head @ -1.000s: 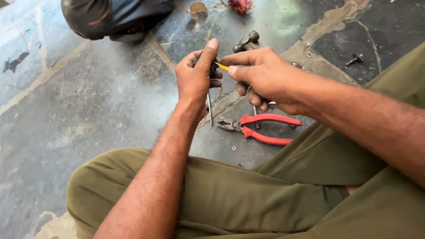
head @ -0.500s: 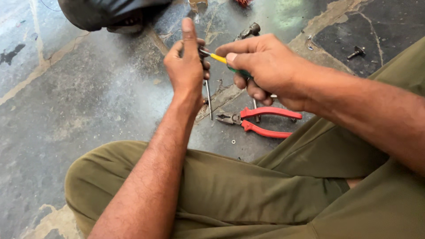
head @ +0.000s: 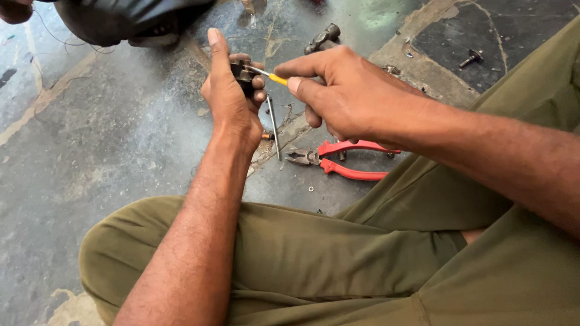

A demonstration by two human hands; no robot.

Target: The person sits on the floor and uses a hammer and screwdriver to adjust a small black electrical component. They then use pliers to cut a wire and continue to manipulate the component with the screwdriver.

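My left hand (head: 232,99) is clamped around a small dark part (head: 243,71), held up over the rough grey concrete floor (head: 109,139), thumb straight. My right hand (head: 350,96) pinches a thin yellow-handled screwdriver (head: 269,76), tip touching the part. Little room: folded olive-trousered legs (head: 314,259) crowd in below. Red-handled pliers (head: 344,162) and a thin metal rod (head: 273,124) lie just beneath, and a bolt (head: 470,58) lies well apart.

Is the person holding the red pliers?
No, the red-handled metal pliers lie on the grey concrete floor, below the right hand, which grips a yellow-handled screwdriver.
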